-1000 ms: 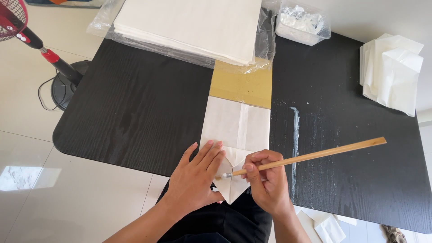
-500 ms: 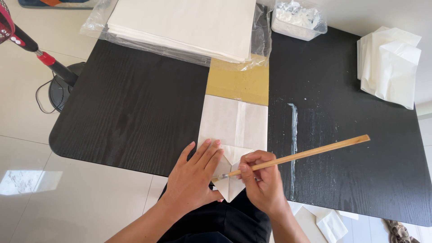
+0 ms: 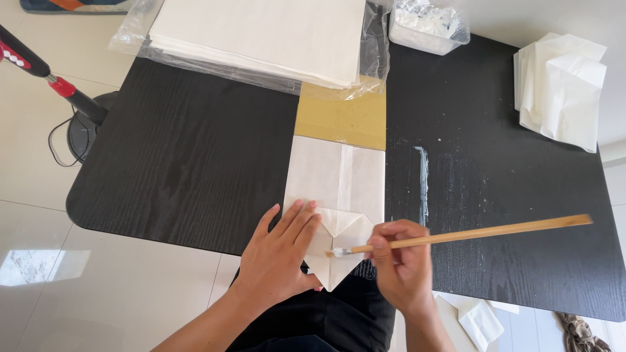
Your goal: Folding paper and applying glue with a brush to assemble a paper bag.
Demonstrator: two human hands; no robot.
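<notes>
Left edge of the table (image 3: 169, 163): bare black top; beyond it, a fan stand (image 3: 78, 107) on the floor.

Near edge, middle: left hand (image 3: 282, 257) lies flat, fingers spread and straight, palm pressing the left side of a folded white paper piece (image 3: 336, 195). It grips nothing, only pins. The paper's pointed flap hangs just over the near edge; its far end overlaps a tan card (image 3: 340, 120).

Right hand (image 3: 399, 267) is closed around a long bamboo stick (image 3: 469, 233), pinched near the tip end. The tip carries a white dab (paste, most likely) and touches the flap just right of the left fingertips.

Judgement on doing it well: keep the left palm firm so the folds do not shift; draw the tip along the flap edge in a thin line; avoid overloading, since a white smear (image 3: 422, 186) already marks the table right of the paper.

Far edge: stack of white sheets (image 3: 261, 32) in clear wrap, then a clear tub (image 3: 427, 26). Far right corner: folded white pieces (image 3: 564, 88).
</notes>
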